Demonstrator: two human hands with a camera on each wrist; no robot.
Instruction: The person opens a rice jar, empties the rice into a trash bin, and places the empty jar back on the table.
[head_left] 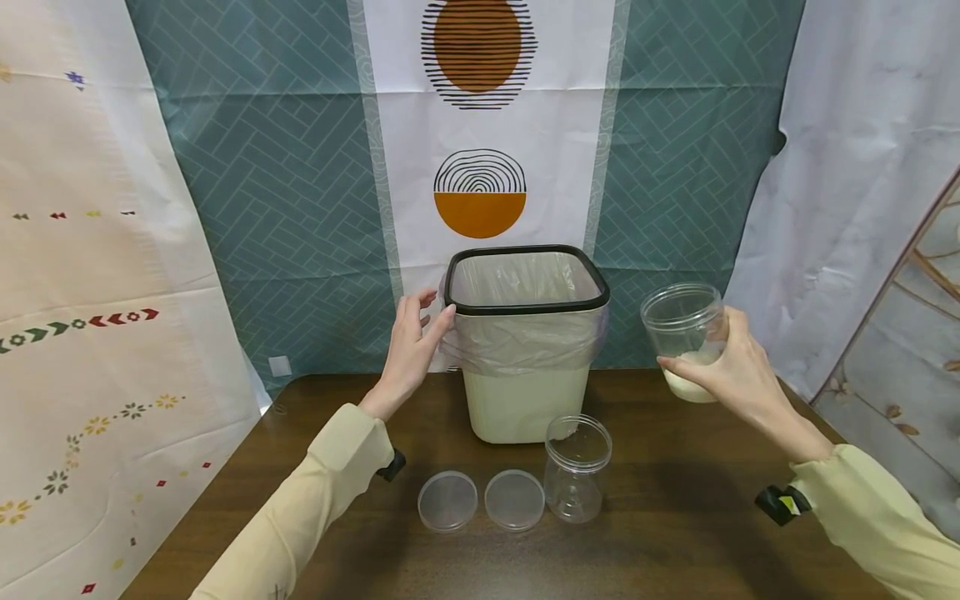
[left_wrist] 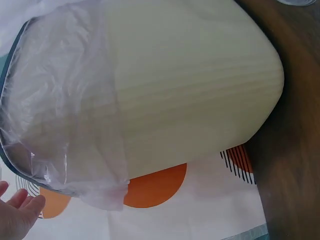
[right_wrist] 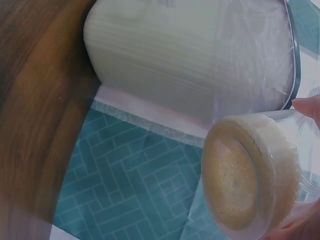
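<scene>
My right hand (head_left: 731, 367) grips a clear plastic jar (head_left: 678, 321) to the right of the bin, lifted above the table and leaning slightly. Pale, grainy contents (right_wrist: 232, 180) fill its bottom, seen from below in the right wrist view. My left hand (head_left: 412, 337) is beside the left side of a cream trash bin (head_left: 528, 408), its fingers loosely spread near the black rim (head_left: 525, 309). In the left wrist view only a few fingers (left_wrist: 34, 206) show, just outside that rim. A translucent liner (head_left: 525, 342) hangs over the bin's top edge.
In front of the bin, a second clear jar (head_left: 576, 479) stands lidless. Two clear round lids (head_left: 447, 502) lie flat to its left on the brown wooden table (head_left: 675, 517). Patterned cloths (head_left: 292, 167) hang behind and at both sides.
</scene>
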